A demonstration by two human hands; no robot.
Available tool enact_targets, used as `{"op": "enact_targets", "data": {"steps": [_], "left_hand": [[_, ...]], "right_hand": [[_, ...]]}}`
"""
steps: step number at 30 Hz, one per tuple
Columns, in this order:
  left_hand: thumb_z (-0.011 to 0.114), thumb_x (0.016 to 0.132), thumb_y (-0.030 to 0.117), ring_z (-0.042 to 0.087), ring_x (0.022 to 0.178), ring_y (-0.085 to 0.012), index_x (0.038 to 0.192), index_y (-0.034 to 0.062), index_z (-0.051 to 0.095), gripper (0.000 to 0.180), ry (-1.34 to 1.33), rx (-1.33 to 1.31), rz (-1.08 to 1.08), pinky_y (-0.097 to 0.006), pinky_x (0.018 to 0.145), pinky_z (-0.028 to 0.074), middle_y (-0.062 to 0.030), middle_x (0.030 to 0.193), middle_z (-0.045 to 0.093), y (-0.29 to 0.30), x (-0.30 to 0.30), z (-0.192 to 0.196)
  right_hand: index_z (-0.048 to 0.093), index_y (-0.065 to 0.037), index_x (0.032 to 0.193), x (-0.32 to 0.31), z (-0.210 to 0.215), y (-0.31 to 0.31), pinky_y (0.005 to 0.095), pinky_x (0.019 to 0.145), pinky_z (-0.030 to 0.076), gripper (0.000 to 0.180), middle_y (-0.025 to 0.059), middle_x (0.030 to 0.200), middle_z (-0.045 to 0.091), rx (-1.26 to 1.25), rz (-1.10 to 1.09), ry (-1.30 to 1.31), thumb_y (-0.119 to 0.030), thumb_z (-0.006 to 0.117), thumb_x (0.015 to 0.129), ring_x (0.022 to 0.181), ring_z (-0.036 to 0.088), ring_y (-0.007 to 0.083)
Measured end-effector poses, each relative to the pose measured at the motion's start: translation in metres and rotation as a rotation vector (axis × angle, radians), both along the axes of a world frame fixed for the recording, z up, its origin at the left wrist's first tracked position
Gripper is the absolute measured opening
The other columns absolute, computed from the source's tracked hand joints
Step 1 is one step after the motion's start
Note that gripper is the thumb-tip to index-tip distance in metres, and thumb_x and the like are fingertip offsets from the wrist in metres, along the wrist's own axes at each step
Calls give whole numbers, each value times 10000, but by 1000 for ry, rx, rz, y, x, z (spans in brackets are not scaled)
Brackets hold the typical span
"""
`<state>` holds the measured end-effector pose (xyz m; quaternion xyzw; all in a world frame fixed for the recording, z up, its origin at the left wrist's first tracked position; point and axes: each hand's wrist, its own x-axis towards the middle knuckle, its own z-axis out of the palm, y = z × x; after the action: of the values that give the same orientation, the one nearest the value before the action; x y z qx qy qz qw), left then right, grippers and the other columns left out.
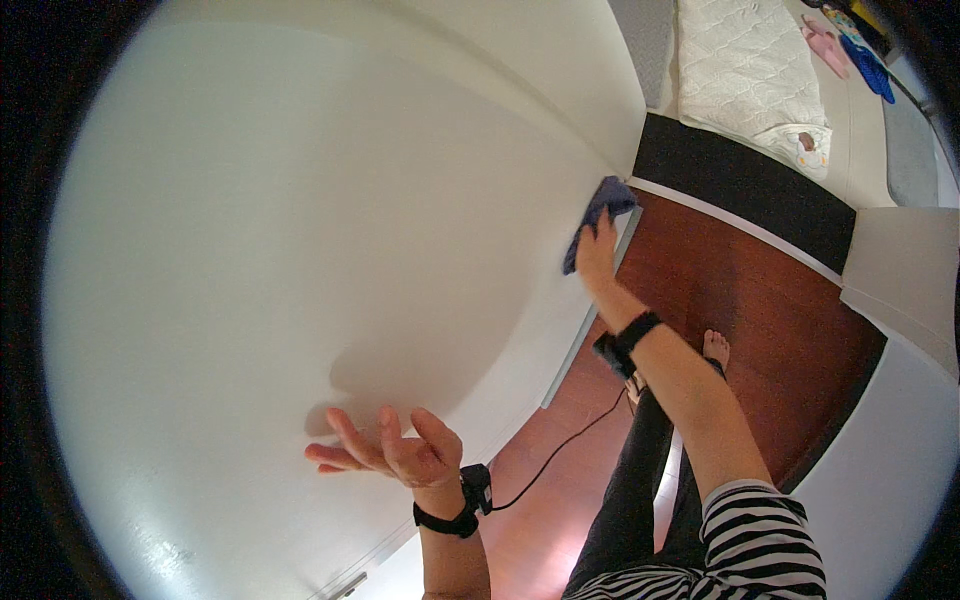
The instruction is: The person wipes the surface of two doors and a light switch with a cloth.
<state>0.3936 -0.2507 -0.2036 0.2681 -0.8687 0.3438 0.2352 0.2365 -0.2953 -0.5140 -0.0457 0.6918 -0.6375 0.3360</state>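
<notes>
Dark blue cloth point(617, 195) against the white panel point(300, 230), near its grey edge strip point(573, 347) | right hand point(598, 252) laid over it, grip I can't tell; left hand point(405, 455) empty, fingers apart | I judge wiping in hand; next move calls for steady, flat pressure.

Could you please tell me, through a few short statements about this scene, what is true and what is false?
1. The right hand is on a dark blue cloth. True.
2. The dark blue cloth lies on the quilted white pad. False: it is against the white panel.
3. The left hand is empty. True.
4. The right wrist is bare. False: a black strap circles it.
5. The floor is reddish-brown. True.
</notes>
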Motion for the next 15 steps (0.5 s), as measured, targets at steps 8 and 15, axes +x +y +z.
{"op": "enact_targets", "data": {"steps": [8,15], "left_hand": [[368,981,300,151,1396,-424,1304,142,423,363,233,215,-226,-618,1109,71,-246,1455,284,2,30,12],[282,974,426,186,1393,-396,1364,155,351,479,309,159,-214,-600,1122,58,-219,1476,268,-7,61,6]], "right_hand": [[307,51,1368,51,230,11,468,1054,307,502,326,1402,207,-196,42,438,-25,436,890,1241,326,497],[329,42,1362,73,283,-1,484,1040,316,604,302,1307,423,-647,36,570,-146,597,854,1160,454,451]]}}
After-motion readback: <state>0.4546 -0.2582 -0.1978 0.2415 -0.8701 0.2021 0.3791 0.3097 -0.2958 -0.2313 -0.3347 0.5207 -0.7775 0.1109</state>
